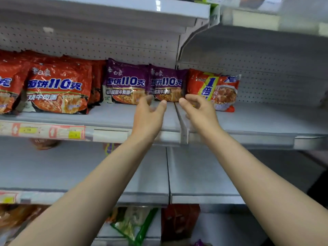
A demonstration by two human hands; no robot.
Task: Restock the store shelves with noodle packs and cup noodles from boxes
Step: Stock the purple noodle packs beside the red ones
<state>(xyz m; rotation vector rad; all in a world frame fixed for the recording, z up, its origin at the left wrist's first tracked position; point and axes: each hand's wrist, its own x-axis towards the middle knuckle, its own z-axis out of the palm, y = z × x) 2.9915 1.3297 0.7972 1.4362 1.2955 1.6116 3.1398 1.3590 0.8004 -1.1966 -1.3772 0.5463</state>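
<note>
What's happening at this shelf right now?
A person is stocking instant noodle packs on a store shelf. Both bare hands reach to the row: the left hand and right hand are open at the foot of the right-hand purple pack, holding nothing. Another purple pack stands beside it, red packs fill the left, and one red-and-yellow pack stands at the right. The shelf to the right of it is bare.

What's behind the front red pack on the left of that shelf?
More red packs stand stacked behind the front red pack, their edges showing at its right and top. How many, I cannot tell; the front pack covers them.
</note>
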